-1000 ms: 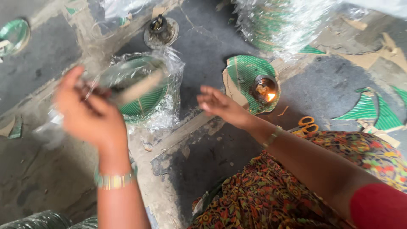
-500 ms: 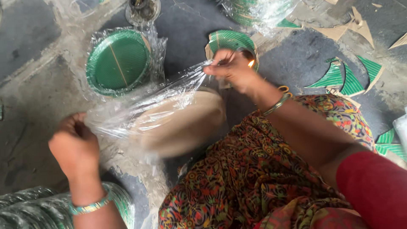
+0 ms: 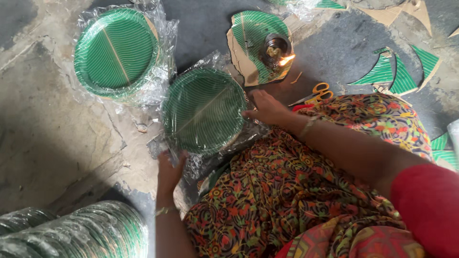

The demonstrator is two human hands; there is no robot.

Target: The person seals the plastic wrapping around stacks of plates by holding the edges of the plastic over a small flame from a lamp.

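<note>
A stack of green leaf-patterned paper plates in a clear plastic wrap lies on the floor in front of my knees. My left hand grips the loose plastic at the stack's near-left edge. My right hand presses flat on the stack's right rim, fingers pointing left. A second wrapped stack of green plates lies at the upper left, touching the first one's wrap.
A small lit oil lamp burns on a torn green plate piece beyond my right hand. Orange-handled scissors lie beside it. Green plate offcuts are scattered at the right. Wrapped plate rolls lie at the bottom left.
The plate stack, held up in loose plastic between both hands half a second ago, now lies face up on the floor. Both hands have come in to its edges.
</note>
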